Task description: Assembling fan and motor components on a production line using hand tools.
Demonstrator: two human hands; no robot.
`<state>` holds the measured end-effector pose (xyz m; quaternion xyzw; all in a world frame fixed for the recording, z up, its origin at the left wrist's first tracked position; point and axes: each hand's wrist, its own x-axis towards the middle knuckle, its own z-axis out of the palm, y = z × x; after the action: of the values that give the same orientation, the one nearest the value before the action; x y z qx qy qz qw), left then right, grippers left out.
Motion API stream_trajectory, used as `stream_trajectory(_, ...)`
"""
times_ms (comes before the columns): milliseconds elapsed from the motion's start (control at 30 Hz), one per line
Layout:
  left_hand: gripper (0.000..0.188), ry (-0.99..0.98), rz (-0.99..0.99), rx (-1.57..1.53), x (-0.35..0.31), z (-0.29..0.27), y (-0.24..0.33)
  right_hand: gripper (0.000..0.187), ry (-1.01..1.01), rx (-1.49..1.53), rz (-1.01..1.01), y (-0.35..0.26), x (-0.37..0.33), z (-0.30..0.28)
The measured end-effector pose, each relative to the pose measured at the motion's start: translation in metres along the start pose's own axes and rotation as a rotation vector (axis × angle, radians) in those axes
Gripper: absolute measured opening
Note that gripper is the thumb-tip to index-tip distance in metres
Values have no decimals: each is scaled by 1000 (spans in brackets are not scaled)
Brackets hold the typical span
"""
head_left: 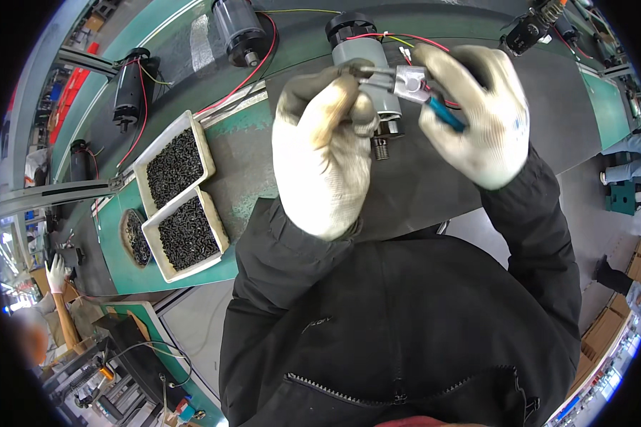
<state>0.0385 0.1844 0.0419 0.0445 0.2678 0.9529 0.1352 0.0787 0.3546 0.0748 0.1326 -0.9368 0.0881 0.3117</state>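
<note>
Both my hands wear white gloves, with dark smudges on the left fingers. My right hand (481, 117) is closed round a pair of pliers (411, 83) with teal grips; their two slim metal jaws point left. My left hand (324, 149) is pinched at the jaw tips, on something small and dark that I cannot make out. Just behind and below the pliers lies a grey cylindrical motor (367, 50), with a black end cap, red and yellow-green wires and a shaft toward me. My hands hide part of its body.
White trays of small black parts (174, 167) (187, 233) stand at left, beside a round dish (135, 238). More motors (238, 32) (128, 89) with red wires lie at the back left. A dark tool (533, 28) is at far right. Another person's gloved hand (56, 274) shows at far left.
</note>
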Motion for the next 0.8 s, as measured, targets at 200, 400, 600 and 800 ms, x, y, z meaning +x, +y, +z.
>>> stream_trajectory(200, 49, -13, 569, 1555, 138, -46, -16, 13, -200, 1147, 800, 108, 26, 76)
stream_trajectory(400, 78, 145, 45, 1683, 161, -66, -50, 20, -236, 1967, 1182, 87, -9, 138)
stream_trajectory(600, 79, -120, 469, 1376, 52, 16, -14, 44, -198, 1379, 543, 48, -30, -4)
stream_trajectory(800, 93, -554, 743, 1061, 14, -8, 1, 58, -349, 436, -25, 39, 16, -78)
